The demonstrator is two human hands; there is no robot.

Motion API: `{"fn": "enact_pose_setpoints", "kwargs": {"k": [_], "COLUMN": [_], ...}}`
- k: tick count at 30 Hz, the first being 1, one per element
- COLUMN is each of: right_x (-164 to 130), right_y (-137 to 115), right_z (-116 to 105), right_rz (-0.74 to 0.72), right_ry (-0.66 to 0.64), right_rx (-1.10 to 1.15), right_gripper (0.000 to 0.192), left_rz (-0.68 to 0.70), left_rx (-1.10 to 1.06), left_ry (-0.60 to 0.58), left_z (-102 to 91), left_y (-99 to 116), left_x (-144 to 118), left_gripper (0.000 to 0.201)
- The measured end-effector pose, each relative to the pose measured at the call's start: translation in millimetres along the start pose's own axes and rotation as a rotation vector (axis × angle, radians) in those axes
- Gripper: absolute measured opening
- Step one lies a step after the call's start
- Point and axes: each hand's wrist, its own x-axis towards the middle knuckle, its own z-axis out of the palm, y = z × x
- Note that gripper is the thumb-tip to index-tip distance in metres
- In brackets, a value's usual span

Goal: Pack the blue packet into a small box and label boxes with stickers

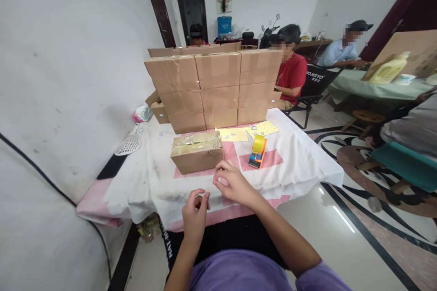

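My left hand hovers near the front edge of the cloth-covered table, fingers loosely curled, with nothing visible in it. Beside it, my right hand is half curled just off the near right corner of a small carton; a gap shows between thumb and fingers, and I see nothing held. Shiny tape covers the top of this carton. To its right, a tape dispenser with a yellow roll and orange frame lies on the cloth.
Behind the carton stands a wall of stacked cardboard boxes. Yellow sheets lie at its foot. A white perforated paddle and a tissue pack are on the left. A person in red sits beyond; others sit farther right.
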Motion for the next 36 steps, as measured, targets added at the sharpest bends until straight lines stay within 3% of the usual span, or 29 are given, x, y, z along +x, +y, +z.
{"fn": "enact_pose_setpoints", "kwargs": {"k": [4,9,11,14,17,20,23,30,36], "right_x": [38.1,117.7,155.5,207.4,242.0,255.5,254.9,249.9,251.7], "right_y": [4.5,0.1,0.9,7.6,17.4,27.1,35.1,46.1,46.3], "right_z": [-25.0,-37.1,-27.4,0.9,34.3,59.1,71.4,83.3,84.1], "right_rz": [-0.047,-0.12,-0.114,-0.014,0.104,0.173,0.221,0.291,0.398], "right_ry": [0.118,-0.081,-0.193,-0.344,-0.413,-0.453,-0.473,-0.517,-0.453], "right_rx": [-0.03,0.084,0.116,-0.005,-0.176,-0.253,-0.314,-0.383,-0.452], "right_gripper": [0.009,0.011,0.012,0.016,0.016,0.012,0.011,0.016,0.053], "left_rz": [-0.002,0.036,0.109,0.274,0.503,0.663,0.704,0.676,0.589], "left_rx": [0.013,0.071,0.122,0.222,0.34,0.564,0.751,0.754,0.659], "left_ry": [0.073,0.226,0.293,0.368,0.358,0.221,0.097,0.117,0.103], "left_z": [-22.0,-55.4,-68.2,-84.4,-92.8,-91.8,-85.9,-81.4,-77.1], "left_y": [-14.2,-29.8,-28.5,-18.3,-5.6,-0.4,-6.0,-22.9,-21.4], "left_x": [1.7,17.0,30.2,60.1,98.6,133.5,151.8,145.6,144.3], "left_gripper": [0.04,0.041,0.037,0.036,0.045,0.047,0.045,0.043,0.041]}}
